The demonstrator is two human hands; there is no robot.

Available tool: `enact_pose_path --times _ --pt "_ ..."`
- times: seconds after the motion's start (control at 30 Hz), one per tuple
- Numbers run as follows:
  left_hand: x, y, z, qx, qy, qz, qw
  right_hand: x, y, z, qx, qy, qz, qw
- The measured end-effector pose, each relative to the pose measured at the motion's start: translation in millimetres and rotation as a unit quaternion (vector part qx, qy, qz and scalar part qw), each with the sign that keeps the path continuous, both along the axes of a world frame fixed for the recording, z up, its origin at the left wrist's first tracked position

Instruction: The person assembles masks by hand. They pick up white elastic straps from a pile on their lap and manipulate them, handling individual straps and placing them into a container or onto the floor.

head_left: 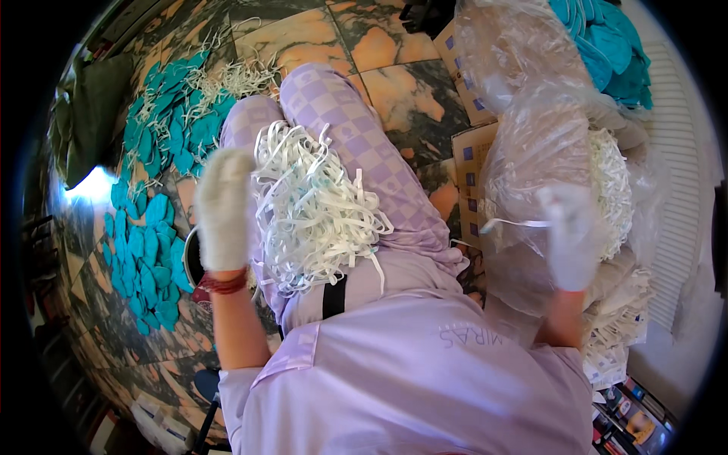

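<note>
A tangled heap of narrow white fabric strips (318, 216) lies on my lap, over the purple checked trousers. My left hand (224, 212), in a white knit glove, is held upright at the heap's left edge; its fingers are blurred and partly turned away, so its grip is unclear. Over on the right, my gloved right hand (572, 235) is raised in front of a clear plastic bag (531, 152). A single white strip (519, 223) sticks out leftward from its fingers, which look closed on it, though motion smears them.
Many flat teal fabric pieces (144, 258) cover the floor at left, with loose pale strips (235, 80) among them farther off. Cardboard boxes (476, 159) stand beside the bag. White strips (613, 189) fill a bag at right, below a teal pile (607, 45) and by a ribbed radiator (675, 189).
</note>
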State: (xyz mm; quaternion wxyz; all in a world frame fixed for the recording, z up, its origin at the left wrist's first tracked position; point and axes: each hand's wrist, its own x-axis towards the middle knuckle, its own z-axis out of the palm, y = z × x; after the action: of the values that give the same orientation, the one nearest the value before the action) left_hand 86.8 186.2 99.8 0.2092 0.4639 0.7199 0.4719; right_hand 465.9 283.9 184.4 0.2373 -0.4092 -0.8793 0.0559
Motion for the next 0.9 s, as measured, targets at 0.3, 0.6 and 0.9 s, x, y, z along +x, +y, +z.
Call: enact_pose_path --times 0.3,0.6,0.9 --pt "14.4 -8.6 1.7 -0.013 -0.533 -0.033 0.845 240.9 130.6 95.9 0.269 -0.288 -0.343 0.853" --pt "28.7 -20.7 -3.8 -0.117 -0.337 -0.003 0.934 68.6 70.8 63.6 0.109 -0.106 -0.265 0.952" --pt "56.5 -6.8 -48.4 -0.107 0.13 0.002 0.986 -110.6 2.4 -93.4 -0.484 0.105 -0.012 0.868"
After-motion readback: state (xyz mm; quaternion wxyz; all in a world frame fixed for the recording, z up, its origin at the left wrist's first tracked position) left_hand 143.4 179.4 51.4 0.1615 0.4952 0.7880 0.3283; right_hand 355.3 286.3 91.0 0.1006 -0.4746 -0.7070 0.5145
